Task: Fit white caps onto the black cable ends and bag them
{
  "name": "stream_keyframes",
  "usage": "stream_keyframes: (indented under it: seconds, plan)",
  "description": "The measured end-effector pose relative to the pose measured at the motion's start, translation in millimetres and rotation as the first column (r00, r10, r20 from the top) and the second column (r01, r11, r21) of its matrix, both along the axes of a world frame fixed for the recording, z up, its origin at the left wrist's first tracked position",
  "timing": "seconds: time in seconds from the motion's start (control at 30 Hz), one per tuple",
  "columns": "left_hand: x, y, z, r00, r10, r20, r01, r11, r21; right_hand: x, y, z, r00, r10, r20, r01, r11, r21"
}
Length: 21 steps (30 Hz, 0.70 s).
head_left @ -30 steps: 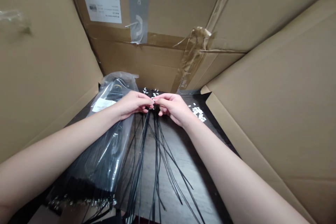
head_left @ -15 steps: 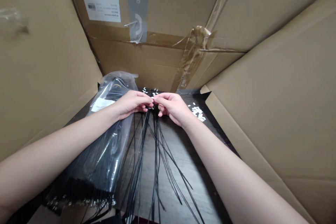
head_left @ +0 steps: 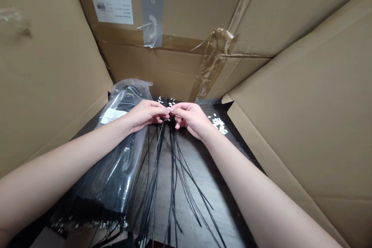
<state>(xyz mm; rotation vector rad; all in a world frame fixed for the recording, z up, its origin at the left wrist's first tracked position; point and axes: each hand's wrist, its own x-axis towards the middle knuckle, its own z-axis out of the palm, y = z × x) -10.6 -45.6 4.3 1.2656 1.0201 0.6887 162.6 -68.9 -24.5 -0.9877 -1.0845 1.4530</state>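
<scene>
My left hand (head_left: 151,113) is closed in a pinch, with a thin black cable (head_left: 163,126) running down from its fingertips. Meeting it tip to tip, my right hand (head_left: 186,116) pinches a small white connector (head_left: 169,108), mostly covered by the fingers. Below both hands, several loose black cables (head_left: 173,170) fan out toward me over the dark table. More small white connectors (head_left: 160,100) lie just beyond the fingertips, around the cables' far ends. The exact contact between cable and connector is hidden.
A clear plastic bag (head_left: 116,162) packed with black cables lies under my left forearm. To the right is a pile of white connectors (head_left: 220,124) on the dark table (head_left: 203,178). Cardboard walls (head_left: 180,69) enclose the back and both sides.
</scene>
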Motion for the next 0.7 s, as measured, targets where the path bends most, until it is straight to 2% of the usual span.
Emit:
stream_keyframes:
  seconds: [0.37,0.7]
  plan:
    - [0.6,0.4,-2.4,1.000,0.000,-0.025,0.001,0.999,0.048,0.1,-2.1,3.0,1.000,0.015,0.023,-0.015,1.000,0.006]
    - [0.9,0.1,-7.5,0.997,-0.004,-0.074,0.017,0.984,0.177,2.1,-1.2,2.6,0.999,0.040,0.029,-0.039,0.999,-0.011]
